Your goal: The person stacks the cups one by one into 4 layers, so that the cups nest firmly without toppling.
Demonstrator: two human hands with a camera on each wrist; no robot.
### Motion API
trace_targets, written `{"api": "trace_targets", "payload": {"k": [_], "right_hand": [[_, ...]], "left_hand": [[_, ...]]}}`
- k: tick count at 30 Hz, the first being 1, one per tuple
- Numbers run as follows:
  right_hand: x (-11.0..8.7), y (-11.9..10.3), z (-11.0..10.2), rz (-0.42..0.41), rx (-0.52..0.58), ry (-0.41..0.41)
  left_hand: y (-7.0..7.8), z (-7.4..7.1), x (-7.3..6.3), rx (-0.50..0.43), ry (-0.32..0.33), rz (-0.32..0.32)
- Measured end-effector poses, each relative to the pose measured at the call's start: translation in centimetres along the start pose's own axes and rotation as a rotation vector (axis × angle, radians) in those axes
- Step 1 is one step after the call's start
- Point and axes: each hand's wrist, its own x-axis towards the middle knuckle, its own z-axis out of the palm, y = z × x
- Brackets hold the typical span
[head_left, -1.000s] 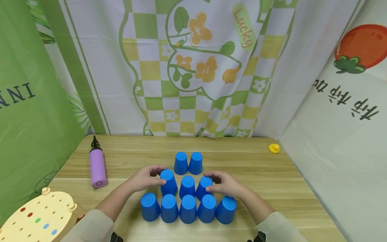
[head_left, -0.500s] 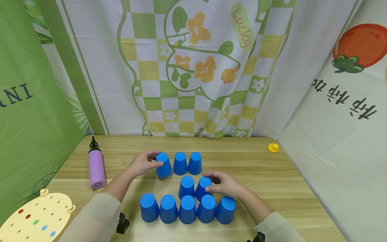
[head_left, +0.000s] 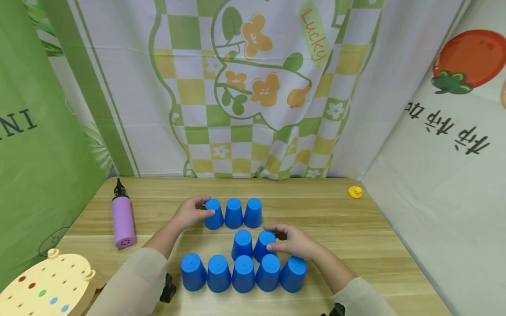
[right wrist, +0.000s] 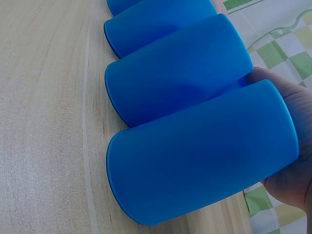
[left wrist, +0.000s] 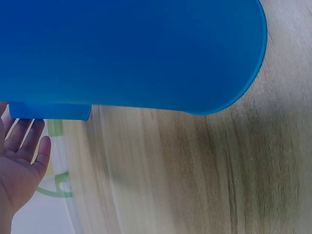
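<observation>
Pinching the back-left cup (head_left: 214, 216) near its top between thumb and curled fingers, the left hand (head_left: 193, 213) is at the end of a row of three blue cups, upside down on the table (head_left: 316, 213). The right hand (head_left: 294, 242) grasps the middle-right cup (head_left: 262, 246), thumb on its near side; another cup (head_left: 242, 245) stands just left of it. Nearer the person, the front row (head_left: 243, 275) holds five cups side by side. Toward the left lie a purple pump (head_left: 124, 221) and, closer, a cream board (head_left: 45, 283) with coloured dots; a yellow duck (head_left: 355, 192) sits far right. Behind, a checked curtain (head_left: 242, 151) reads "Lucky". On the left, green cloth (head_left: 39, 184) shows letters ending "NI", partly out of view; right, white cloth (head_left: 442, 193) bears upside-down Chinese characters beneath a red fruit (head_left: 469, 57).
</observation>
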Motion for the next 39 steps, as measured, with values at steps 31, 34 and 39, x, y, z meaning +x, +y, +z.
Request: {"api": "trace_targets", "payload": {"k": [31, 34, 39], "right_hand": [[0.1, -1.2, -3.3, 0.024, 0.012, 0.174], [0.5, -1.3, -3.9, 0.029, 0.006, 0.197], [1.3, -1.4, -4.4, 0.039, 0.007, 0.235]], "left_hand": [[-2.5, -1.8, -4.6, -0.024, 0.028, 0.066], [-2.2, -1.9, -6.2, -0.035, 0.039, 0.098], [-1.9, -1.7, -8.7, -0.061, 0.050, 0.130]]}}
